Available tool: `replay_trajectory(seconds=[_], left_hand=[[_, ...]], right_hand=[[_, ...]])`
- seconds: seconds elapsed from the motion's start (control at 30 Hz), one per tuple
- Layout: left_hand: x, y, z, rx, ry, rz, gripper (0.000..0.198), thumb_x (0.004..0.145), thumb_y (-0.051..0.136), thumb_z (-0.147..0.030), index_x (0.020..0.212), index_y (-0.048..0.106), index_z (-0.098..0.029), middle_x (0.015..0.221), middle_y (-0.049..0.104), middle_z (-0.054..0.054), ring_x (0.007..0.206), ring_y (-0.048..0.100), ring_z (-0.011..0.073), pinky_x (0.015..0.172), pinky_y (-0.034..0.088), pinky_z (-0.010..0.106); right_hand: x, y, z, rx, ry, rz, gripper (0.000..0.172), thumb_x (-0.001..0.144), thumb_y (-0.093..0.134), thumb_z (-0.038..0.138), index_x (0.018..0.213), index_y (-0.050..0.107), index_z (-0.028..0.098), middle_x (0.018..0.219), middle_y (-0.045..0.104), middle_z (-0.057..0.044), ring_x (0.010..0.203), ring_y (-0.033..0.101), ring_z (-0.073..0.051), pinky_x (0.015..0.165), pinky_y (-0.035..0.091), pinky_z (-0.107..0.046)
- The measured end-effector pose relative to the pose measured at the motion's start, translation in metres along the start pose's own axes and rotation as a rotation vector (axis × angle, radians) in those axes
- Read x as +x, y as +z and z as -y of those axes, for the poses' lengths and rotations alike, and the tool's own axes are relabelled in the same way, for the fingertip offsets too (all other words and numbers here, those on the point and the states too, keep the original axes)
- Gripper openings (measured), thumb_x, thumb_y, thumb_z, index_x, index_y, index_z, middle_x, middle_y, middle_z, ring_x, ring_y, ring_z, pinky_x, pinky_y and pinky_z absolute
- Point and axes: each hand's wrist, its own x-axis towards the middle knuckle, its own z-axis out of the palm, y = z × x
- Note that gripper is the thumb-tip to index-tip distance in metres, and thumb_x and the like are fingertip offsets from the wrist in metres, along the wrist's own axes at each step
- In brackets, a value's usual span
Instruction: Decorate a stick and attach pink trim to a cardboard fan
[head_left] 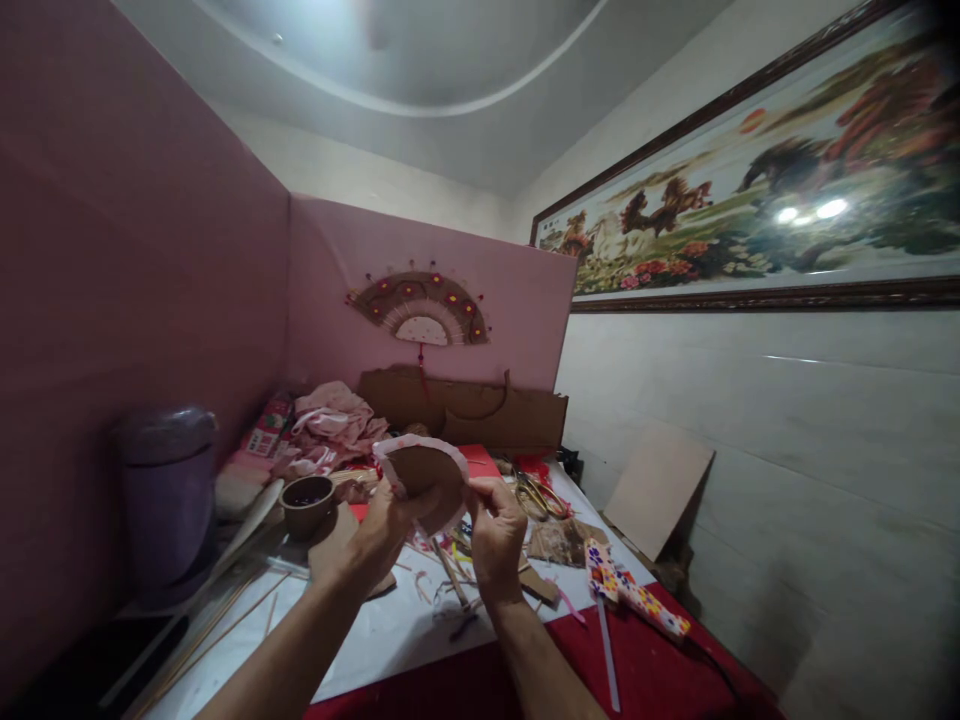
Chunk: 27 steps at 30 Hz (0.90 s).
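Held up over the table is a half-round piece of brown cardboard (431, 470) with pale pink cloth folded around its curved edge. My left hand (394, 515) grips it at the lower left, thumb lying across the cardboard. At its right edge my right hand (495, 520) pinches the pink border between thumb and fingers. Beneath the hands lie scattered scraps and sticks, partly hidden. A glue gun (634, 590) with a flowered pattern rests at the right, a glue stick (608, 655) beside it. Gold-handled scissors (541, 497) lie beyond my right hand.
A decorated cardboard fan (424, 308) hangs on the pink board behind. At the left stand a brown cup (307, 505) and a lidded purple bin (166, 505), near crumpled pink cloth (337, 420). Thin sticks (217, 635) lie at front left; a cardboard strip (480, 415) leans at the back.
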Motion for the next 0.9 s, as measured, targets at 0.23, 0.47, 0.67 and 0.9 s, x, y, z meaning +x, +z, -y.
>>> replay_trajectory(seconds=[0.23,0.47,0.67,0.9], left_hand=[[-0.005,0.007,0.000,-0.090,-0.134,0.163,0.041,0.057,0.074,-0.018,0.097,0.067,-0.012,0.086,0.072,0.010,0.085,0.065,0.0281,0.080,0.050,0.039],[-0.012,0.017,0.005,-0.070,0.008,0.068,0.030,0.059,0.073,-0.019,0.089,0.069,-0.022,0.095,0.069,0.007,0.097,0.061,0.0264,0.084,0.050,0.034],[-0.015,0.021,0.001,-0.058,0.033,-0.037,0.025,0.052,0.076,-0.016,0.076,0.070,-0.023,0.086,0.070,0.006,0.104,0.057,0.0286,0.089,0.048,0.035],[0.003,0.006,0.004,-0.165,0.007,-0.144,0.036,0.060,0.075,-0.018,0.095,0.066,-0.019,0.096,0.071,0.004,0.098,0.061,0.0214,0.089,0.048,0.033]], right_hand=[[-0.003,0.003,-0.002,0.060,0.116,0.003,0.014,0.080,0.057,0.029,0.071,0.061,0.018,0.066,0.058,-0.001,0.061,0.050,-0.016,0.058,0.039,-0.027],[-0.003,0.002,0.005,0.005,0.043,-0.023,0.011,0.080,0.057,0.023,0.073,0.064,0.020,0.073,0.059,-0.002,0.069,0.052,-0.018,0.066,0.040,-0.028],[-0.002,-0.002,0.011,0.000,-0.020,-0.008,0.010,0.080,0.058,0.023,0.078,0.068,0.023,0.078,0.059,-0.003,0.074,0.051,-0.018,0.069,0.039,-0.028],[0.001,0.005,0.000,0.215,0.370,0.045,0.037,0.083,0.049,0.050,0.083,0.065,0.017,0.074,0.063,-0.005,0.066,0.055,-0.016,0.060,0.041,-0.027]])
